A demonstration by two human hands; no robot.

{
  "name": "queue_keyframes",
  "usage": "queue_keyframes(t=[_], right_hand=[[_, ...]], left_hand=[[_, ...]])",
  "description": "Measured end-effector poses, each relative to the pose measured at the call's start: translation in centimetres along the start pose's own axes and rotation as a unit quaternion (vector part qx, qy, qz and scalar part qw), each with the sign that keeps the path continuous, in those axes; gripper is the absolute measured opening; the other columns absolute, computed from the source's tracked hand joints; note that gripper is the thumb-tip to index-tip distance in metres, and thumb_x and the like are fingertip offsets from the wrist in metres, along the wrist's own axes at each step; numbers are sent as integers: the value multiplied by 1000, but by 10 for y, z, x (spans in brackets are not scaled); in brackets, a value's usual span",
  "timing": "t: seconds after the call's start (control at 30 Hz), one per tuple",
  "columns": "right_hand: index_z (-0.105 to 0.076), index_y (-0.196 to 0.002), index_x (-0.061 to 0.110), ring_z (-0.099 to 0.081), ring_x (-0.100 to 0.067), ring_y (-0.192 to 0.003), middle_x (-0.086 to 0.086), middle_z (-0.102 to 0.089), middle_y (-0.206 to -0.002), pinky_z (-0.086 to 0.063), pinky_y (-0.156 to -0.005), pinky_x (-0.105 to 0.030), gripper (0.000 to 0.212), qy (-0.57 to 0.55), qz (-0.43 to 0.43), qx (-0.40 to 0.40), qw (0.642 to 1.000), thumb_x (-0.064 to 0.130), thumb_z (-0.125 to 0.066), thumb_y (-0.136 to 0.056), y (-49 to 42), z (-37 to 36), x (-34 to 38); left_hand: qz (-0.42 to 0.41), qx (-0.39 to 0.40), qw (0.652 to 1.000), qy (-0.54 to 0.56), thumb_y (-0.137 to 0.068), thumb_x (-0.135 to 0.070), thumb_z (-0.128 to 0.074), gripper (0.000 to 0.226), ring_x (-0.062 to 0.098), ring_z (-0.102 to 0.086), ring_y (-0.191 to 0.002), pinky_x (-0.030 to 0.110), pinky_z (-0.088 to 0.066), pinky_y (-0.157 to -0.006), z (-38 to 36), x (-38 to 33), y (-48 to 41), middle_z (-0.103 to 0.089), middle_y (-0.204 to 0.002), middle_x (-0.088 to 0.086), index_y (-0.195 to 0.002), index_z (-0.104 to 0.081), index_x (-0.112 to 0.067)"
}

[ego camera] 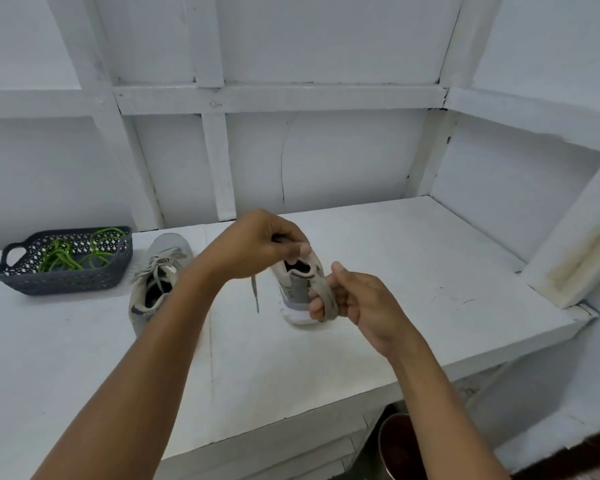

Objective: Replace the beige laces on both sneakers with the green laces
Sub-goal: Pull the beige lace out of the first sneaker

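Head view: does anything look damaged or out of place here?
A thin dark crack runs down the back wall panel, and the white ledge at the right has yellowish stains along its edge.

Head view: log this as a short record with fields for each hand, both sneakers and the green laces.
left hand: pinches the beige lace, one end dangling
right hand: lace wound round its fingers
near sneaker: behind the hands, on the counter
other sneaker: beige lace still threaded
green laces: in the basket
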State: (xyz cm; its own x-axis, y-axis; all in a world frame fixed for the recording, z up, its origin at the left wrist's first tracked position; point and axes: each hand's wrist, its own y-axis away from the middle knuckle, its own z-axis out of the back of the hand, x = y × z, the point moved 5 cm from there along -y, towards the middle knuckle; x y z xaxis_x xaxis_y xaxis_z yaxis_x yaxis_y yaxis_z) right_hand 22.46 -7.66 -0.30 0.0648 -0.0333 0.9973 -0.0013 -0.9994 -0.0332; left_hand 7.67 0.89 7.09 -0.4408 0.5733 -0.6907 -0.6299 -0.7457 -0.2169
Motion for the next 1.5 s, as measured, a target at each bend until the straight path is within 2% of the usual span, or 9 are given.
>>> queue_keyframes(t=[0.1,0.23,0.3,0.4,0.53,0.8,0.93,1.17,1.5], right_hand=[[-77,-82,3,-70,-25,-74,-16,-72,-80,-57,-73,-33,54,-191,-1,6,982,41,-42,-94,5,11,7],[-72,-106,-7,-67,-33,-110,-26,-68,-117,-54,-97,-39,52,-393,53,-58,916,35,-42,-96,8,41,10],[-63,-118,-7,-62,-34,-119,-25,-64,-125,-48,-105,-43,49,-369,73,-106,921,32,-40,-99,11,56,6],[-67,-114,9,-66,-21,-113,-9,-71,-117,-48,-105,-40,35,-123,53,-226,965,30,-40,-104,23,77,-4],[-76,-86,15,-72,-18,-82,-9,-76,-85,-55,-80,-31,44,85,1,-274,958,35,-42,-104,48,93,-4],[-67,-86,3,-61,-18,-66,-6,-65,-71,-51,-67,-27,23,26,44,-219,974,18,-55,-98,67,114,-1],[-65,-70,13,-53,-19,-63,-5,-55,-66,-47,-64,-26,25,-50,32,-215,975,20,-57,-93,73,129,-13],[-56,-80,3,-54,-13,-58,0,-51,-57,-48,-58,-21,24,-225,21,-281,933,12,-43,-98,99,172,-32],[-61,-90,-2,-59,-13,-60,-3,-59,-62,-53,-65,-24,19,-246,-34,-285,926,13,-50,-90,132,220,-52]], left_hand=[[4,-51,999,16,-91,-24,-70,9,-3,-63,-67,8,-43,-61,-21,13,-12,-71,-72,-15,-89,-77,-19],[-13,46,999,-13,-97,-19,-61,17,1,-61,-73,18,-47,-71,-87,8,-15,-71,-82,-6,-100,-75,-11],[-39,120,991,-52,-100,-19,-56,22,6,-64,-83,22,-50,-79,-115,-5,-14,-74,-93,-5,-113,-72,-12],[-115,208,965,-109,-100,-18,-55,20,6,-65,-84,19,-48,-73,-132,-36,-14,-74,-97,-5,-109,-72,-13],[-169,199,958,-121,-95,-19,-62,14,6,-63,-77,21,-48,-71,-118,-69,-31,-70,-83,-11,-98,-75,-21],[-124,117,982,84,-89,-21,-72,7,0,-60,-73,11,-42,-65,-136,-59,-68,-69,-81,-16,-88,-78,-25],[-97,137,970,177,-95,-12,-64,17,5,-63,-82,22,-53,-67,-175,-56,-62,-70,-93,-8,-101,-79,-16],[-117,207,961,142,-101,-13,-48,25,17,-61,-97,42,-54,-88,-246,-79,-48,-64,-102,1,-113,-70,-16],[-31,177,967,180,-96,-25,-60,17,34,-67,-78,52,-57,-72,-299,-97,-60,-71,-78,9,-86,-71,-18]])
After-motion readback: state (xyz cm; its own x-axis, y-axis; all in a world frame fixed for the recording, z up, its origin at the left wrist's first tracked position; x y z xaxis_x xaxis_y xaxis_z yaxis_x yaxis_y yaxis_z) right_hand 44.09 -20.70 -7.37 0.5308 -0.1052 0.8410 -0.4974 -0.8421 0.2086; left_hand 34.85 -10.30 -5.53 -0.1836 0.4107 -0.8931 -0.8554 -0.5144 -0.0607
